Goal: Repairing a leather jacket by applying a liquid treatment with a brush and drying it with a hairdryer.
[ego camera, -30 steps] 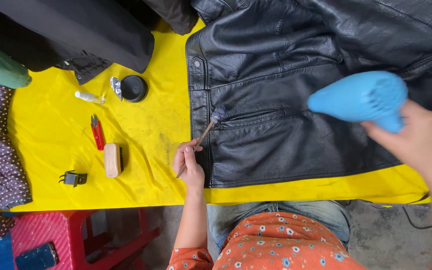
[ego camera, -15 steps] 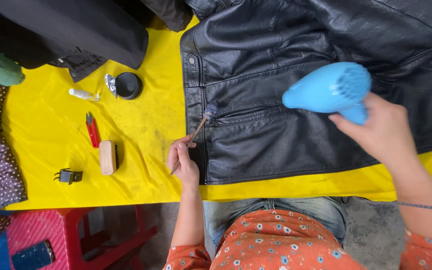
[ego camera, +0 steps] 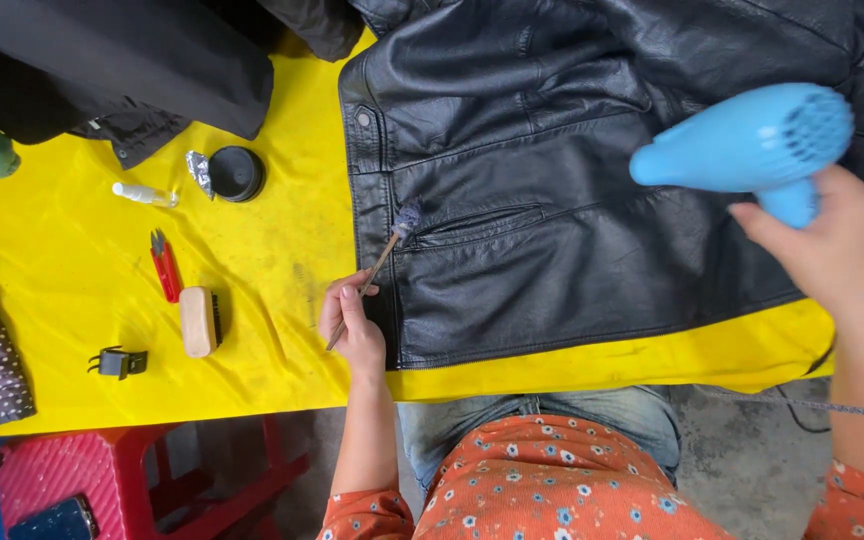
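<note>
A black leather jacket (ego camera: 572,200) lies spread over the yellow table cover (ego camera: 272,300). My left hand (ego camera: 352,325) grips a thin brush (ego camera: 382,262) whose dark tip touches the jacket's left edge beside the pocket slit (ego camera: 482,220). My right hand (ego camera: 832,250) holds a light blue hair dryer (ego camera: 742,145) by its handle above the jacket's right side, nozzle pointing left toward the pocket.
On the yellow cover to the left lie a round black tin (ego camera: 236,172), a small white bottle (ego camera: 142,194), red snips (ego camera: 164,264), a wooden brush (ego camera: 199,321) and a black clip (ego camera: 118,362). Dark garments (ego camera: 132,60) lie at the back left. A red stool (ego camera: 152,470) stands below.
My right hand has shifted with the blue hair dryer, ending slightly left of where it was a second ago. My left hand keeps the brush at the same spot on the jacket.
</note>
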